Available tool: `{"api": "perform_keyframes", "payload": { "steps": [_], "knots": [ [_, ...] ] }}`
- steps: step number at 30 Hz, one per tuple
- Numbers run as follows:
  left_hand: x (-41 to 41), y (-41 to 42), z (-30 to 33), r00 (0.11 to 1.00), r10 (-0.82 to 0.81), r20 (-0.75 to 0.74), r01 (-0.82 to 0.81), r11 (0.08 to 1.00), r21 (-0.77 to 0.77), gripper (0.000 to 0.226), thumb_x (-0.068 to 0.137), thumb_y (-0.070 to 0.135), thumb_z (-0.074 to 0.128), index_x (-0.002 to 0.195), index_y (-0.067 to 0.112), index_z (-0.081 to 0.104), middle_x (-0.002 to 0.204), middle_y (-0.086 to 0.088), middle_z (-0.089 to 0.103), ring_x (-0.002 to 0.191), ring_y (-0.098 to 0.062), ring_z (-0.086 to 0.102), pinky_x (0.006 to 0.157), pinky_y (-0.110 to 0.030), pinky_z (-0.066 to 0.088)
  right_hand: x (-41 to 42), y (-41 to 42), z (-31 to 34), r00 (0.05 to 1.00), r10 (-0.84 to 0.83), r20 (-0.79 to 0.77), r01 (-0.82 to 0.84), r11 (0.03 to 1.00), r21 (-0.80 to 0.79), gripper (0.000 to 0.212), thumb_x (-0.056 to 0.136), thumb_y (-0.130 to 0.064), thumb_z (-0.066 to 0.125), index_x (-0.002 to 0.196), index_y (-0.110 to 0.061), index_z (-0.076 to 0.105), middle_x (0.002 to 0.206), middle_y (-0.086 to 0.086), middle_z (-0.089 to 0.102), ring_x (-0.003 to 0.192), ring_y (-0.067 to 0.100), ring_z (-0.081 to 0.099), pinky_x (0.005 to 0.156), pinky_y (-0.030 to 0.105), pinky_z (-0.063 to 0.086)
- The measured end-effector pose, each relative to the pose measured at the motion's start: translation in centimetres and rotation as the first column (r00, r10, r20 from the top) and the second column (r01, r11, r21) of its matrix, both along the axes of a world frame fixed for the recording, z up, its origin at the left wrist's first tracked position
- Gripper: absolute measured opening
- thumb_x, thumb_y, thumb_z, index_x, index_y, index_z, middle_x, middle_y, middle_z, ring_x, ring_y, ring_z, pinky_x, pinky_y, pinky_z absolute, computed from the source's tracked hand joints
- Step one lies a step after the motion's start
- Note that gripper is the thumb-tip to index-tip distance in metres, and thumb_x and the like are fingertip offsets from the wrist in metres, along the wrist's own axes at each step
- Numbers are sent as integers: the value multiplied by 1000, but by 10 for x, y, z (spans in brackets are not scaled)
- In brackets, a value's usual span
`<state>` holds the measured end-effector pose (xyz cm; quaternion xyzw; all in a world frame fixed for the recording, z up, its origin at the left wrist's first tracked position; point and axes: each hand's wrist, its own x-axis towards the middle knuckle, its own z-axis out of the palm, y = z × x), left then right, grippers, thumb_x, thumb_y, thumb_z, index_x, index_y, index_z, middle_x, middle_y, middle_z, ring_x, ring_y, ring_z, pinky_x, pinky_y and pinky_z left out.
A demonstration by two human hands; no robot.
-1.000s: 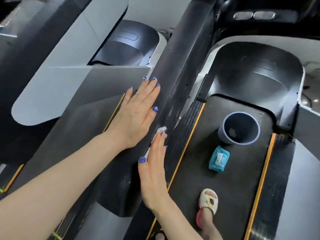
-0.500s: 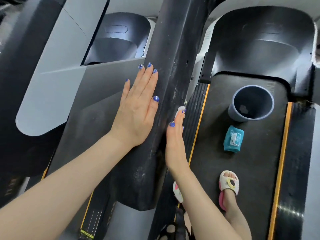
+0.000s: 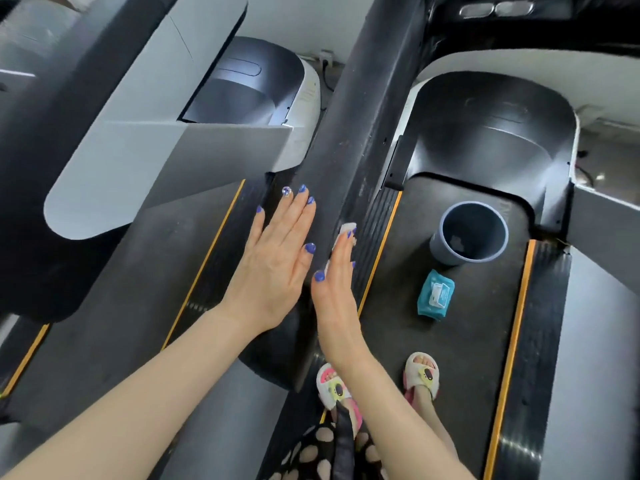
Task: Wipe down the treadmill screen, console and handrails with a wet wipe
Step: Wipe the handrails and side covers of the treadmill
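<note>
A wide black handrail of the treadmill slopes down through the middle of the head view. My left hand lies flat on its left face with straight fingers. My right hand stands edge-on against the rail's right face, fingers straight, pressing a small white wet wipe to the surface. Only the wipe's upper end shows past my fingertips.
On the treadmill belt to the right stand a grey-blue bucket and a teal wipe pack. My feet in slippers are on the belt. A neighbouring treadmill lies left. The console's edge is at top.
My right hand with the wipe has slid along the rail's right face. My left hand stays flat on the left face. The view has shifted with my head.
</note>
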<state>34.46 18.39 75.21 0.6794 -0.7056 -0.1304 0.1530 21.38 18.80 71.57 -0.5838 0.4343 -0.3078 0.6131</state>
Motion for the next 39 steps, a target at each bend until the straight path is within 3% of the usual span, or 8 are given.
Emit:
{"api": "perform_keyframes", "payload": {
  "steps": [4,9,12,17,22,28,35,39],
  "knots": [
    [3,32,-5,999,41,-25,-41,999,-1,57,105,30,19,158,10,19,168,0,10,155,-14,1,125,-50,8,-10,69,-4,997,74,-10,-75,997,-6,88,94,-76,20,153,-25,-20,161,-23,-25,151,7,-19,124,49,-10],
    [1,41,-12,996,66,-52,-67,998,-4,56,105,30,21,158,16,15,168,4,7,154,-11,-1,125,-48,6,-1,-6,9,993,-34,-114,14,986,-169,90,93,-76,13,158,-20,-15,164,-13,-23,151,4,-18,123,39,-16],
    [1,45,-13,995,65,-71,-66,998,-12,55,105,31,22,158,19,13,168,6,6,154,-9,-2,125,-46,6,-9,-29,11,951,-5,-309,-100,941,-325,81,95,-72,7,158,-24,-11,165,-12,-22,151,3,-17,124,36,-13],
    [1,46,-16,997,72,-8,-73,996,-58,54,106,32,21,158,17,13,168,2,9,154,-11,-1,125,-42,4,-41,-71,26,724,70,-687,-555,649,-520,63,104,-51,14,159,-24,0,167,-10,-10,153,8,-14,124,36,-12],
    [-1,47,-18,995,92,48,-87,992,-91,55,106,32,20,158,13,20,167,-1,15,155,-14,4,124,-45,11,-46,-156,51,491,69,-868,-835,320,-447,64,103,-48,13,161,-20,14,168,-6,6,155,11,-5,122,36,-16],
    [-5,48,-18,985,135,103,-121,983,-136,54,106,29,23,156,9,26,166,-4,19,155,-19,10,123,-47,14,-23,-215,57,551,-29,-834,-679,565,-469,72,98,-50,15,161,-14,12,169,2,6,155,20,-4,125,46,-6],
    [-12,52,-16,963,263,66,-249,954,-164,56,106,33,26,153,5,33,164,-7,25,154,-22,13,122,-50,17,-34,-202,63,382,128,-915,-921,-24,-388,69,104,-52,16,159,-11,23,166,3,20,155,18,10,124,47,-5],
    [-17,56,-16,945,317,83,-303,942,-147,56,106,33,25,153,5,34,164,-6,25,154,-22,12,122,-52,18,-26,-278,71,402,-28,-915,-899,177,-400,70,101,-54,12,159,-15,22,165,3,23,155,21,9,122,50,-6]
  ]
}}
